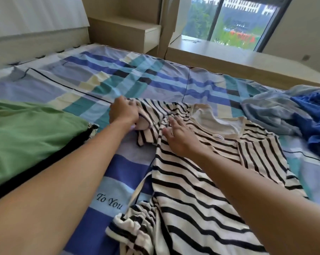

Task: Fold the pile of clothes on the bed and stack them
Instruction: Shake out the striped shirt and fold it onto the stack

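Observation:
A cream shirt with black stripes [201, 190] lies spread on the bed, neckline away from me. My left hand [123, 112] grips its bunched left sleeve near the shoulder. My right hand [179, 137] lies flat with straight fingers on the shirt's chest just below the collar. A folded green garment [26, 135] sits on the left over something black. A heap of light blue and dark blue clothes [293, 116] lies at the right.
The bed is covered by a blue, teal and cream plaid sheet [100, 78] with "To You" printed on it. A wooden headboard shelf [126, 32] stands behind, and a low window ledge [219, 52] runs along the bed's far right side.

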